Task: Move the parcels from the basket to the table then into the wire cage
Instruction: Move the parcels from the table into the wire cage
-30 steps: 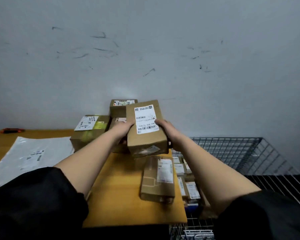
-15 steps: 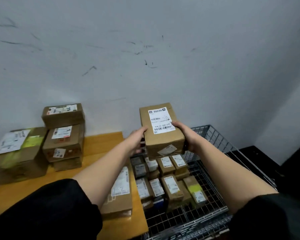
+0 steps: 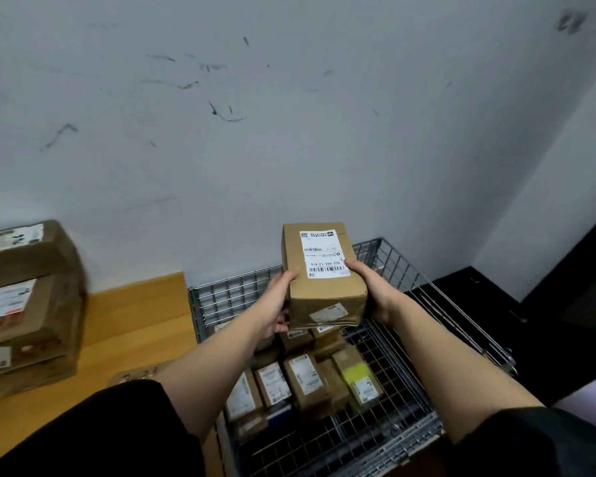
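Scuffed grey-white wall fills most of what I see, and below it the silver wire-mesh cage (image 3: 386, 380) stands as my landmark, pushed up against the wall. A second ago I held the brown cardboard parcel with the white barcode label (image 3: 322, 275) over the yellow wooden desk (image 3: 131, 325), above the other boxes lying there; half a second ago it had come to the cage's near-left edge. Now it hangs squarely above the cage's open top, over the far half, and my view has swung with it, so the desk has slid off to the cage's left.

My left hand (image 3: 278, 306) grips the parcel's left side, thumb on top near the label and fingers curled beneath. My right hand (image 3: 372, 292) clamps the right side the same way, thumb on the top edge. The box is clear of everything below, touching only my hands.

Inside the cage, a cluster of small brown labelled cartons (image 3: 300, 380) already lies on the mesh floor toward its left half; one carries a yellow patch. The floor to their right looks bare. Left of the cage, a stack of larger brown cardboard boxes (image 3: 28, 304) waits on the desk.

As I judge it, the carry from desk to cage is done for this parcel; what remains is lowering it and letting go, probably onto the cartons directly beneath or the free mesh beside them. The stacked boxes suggest several more trips.
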A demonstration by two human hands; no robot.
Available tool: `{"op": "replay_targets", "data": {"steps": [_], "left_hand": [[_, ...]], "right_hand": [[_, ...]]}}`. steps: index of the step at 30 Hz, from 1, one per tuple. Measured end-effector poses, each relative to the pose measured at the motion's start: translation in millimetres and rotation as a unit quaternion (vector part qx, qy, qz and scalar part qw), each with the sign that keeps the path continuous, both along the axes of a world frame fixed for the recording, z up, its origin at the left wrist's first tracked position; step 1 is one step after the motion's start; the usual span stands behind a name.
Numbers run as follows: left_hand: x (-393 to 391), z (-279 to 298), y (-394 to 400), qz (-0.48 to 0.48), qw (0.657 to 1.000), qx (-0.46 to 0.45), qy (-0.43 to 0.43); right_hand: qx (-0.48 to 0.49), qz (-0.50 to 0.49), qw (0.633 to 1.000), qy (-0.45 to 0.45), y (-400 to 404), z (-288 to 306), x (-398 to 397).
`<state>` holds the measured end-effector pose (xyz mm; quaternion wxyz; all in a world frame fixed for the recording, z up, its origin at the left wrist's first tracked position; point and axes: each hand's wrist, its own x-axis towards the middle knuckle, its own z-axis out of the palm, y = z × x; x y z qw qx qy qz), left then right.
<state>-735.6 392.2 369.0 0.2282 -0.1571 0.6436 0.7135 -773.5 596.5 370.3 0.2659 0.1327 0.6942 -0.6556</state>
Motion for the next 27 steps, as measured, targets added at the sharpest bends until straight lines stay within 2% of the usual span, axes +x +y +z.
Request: {"op": "replay_targets", "data": {"steps": [8,14,21,27], "left_hand": [[-46,-40,113,0.109,0.993,-0.004,-0.035],[-58,-59,185,0.125,0.988,0.012,-0.090],[-81,-65,212,0.160,0.984,0.006,-0.079],[-108,-80,210,0.177,0.980,0.017,-0.085]], "right_hand": [[0.048,0.118,0.990,-0.055,108,-31,-68],[0.047,0.137,0.987,-0.071,162,-49,-102],[0.011,0.143,0.986,-0.088,190,-65,-128],[-0.027,0.145,0.979,-0.141,190,-69,-139]]}}
